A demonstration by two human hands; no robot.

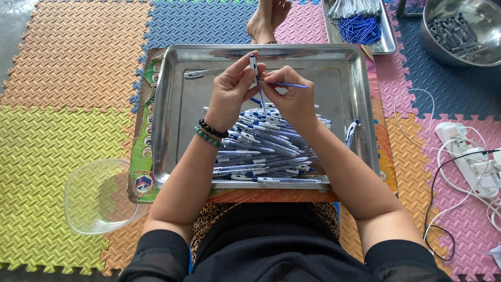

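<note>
Black sleeves and bare forearms reach over a steel tray heaped with pens. Left hand pinches a slim pen barrel upright; right hand grips a thin blue refill. Both look light, rigid, smooth plastic, best held near the ends. Foam mats look soft, ridged.

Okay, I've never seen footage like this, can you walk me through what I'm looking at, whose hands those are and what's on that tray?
This is one picture from a camera worn on a person's head, looking down at their own lap. No machine is involved. The left hand pinches a pen barrel upright; the right hand holds a thin blue refill beside it. Below them a metal tray holds a pile of blue-and-white pens. A clear plastic bowl sits on the foam mats to the left. Farther off are a second tray of blue refills and a steel bowl.
</note>
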